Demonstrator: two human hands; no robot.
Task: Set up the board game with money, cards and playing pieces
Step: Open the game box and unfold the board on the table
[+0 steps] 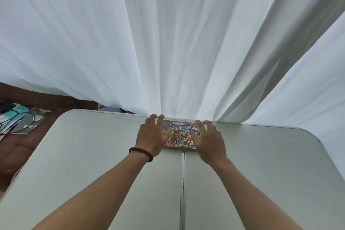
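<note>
Left grip (151, 136): closed on the game box (180, 132). The fingers curl over the far left corner of the box, and the thumb lies across the printed lid. A dark bracelet (141, 153) circles the left wrist.

Right grip (211, 142): closed on the same box. The fingers are spread and bent, with their tips at the far right edge of the lid. The thumb rests on the lid, pointing toward the left grip. Both forearms are bare and reach forward from the near edge of the view.

Game box: a flat rectangular box with a colourful printed lid that carries cartoon figures and large characters. It lies flat on the worktop (93, 155), at the far edge, close to the middle of that edge. Each grip covers one end of the lid, and only the centre strip of the artwork shows between them. The lid is on the box.

Worktop: a pale surface with rounded corners. A centre seam (183, 183) runs from the near side to the box, and the box sits across the far end of this seam.

Surroundings: a white curtain (168, 43) hangs in folds directly behind the worktop, and its lower edge falls just beyond the box. To the left, below worktop level, a brown floor (11, 151) shows, with a pile of teal and grey items (20, 115) on it. These items are too blurred to identify.
</note>
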